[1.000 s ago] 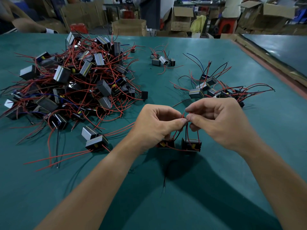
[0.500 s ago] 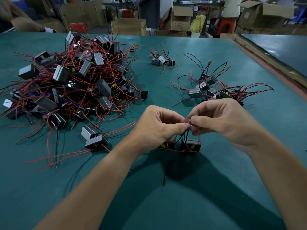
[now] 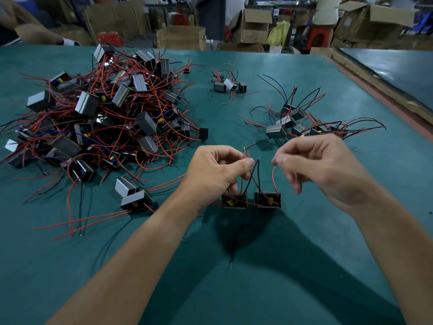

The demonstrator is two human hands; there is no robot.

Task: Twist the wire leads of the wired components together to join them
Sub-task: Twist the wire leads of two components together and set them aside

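Two small black wired components stand side by side on the green table, the left one and the right one. My left hand pinches red leads rising from the left component. Two black leads stand up between my hands, joined at their bare tips. My right hand is a little to the right, pinching the end of a red lead from the right component; it is blurred.
A big heap of components with red wires fills the left of the table. Smaller groups lie at the right and far middle. Two loose components lie near my left forearm. The table edge runs along the right.
My hands were together pinching the leads at one spot. Now they have moved apart, the right hand going right with a red lead, and the joined black leads stand free.
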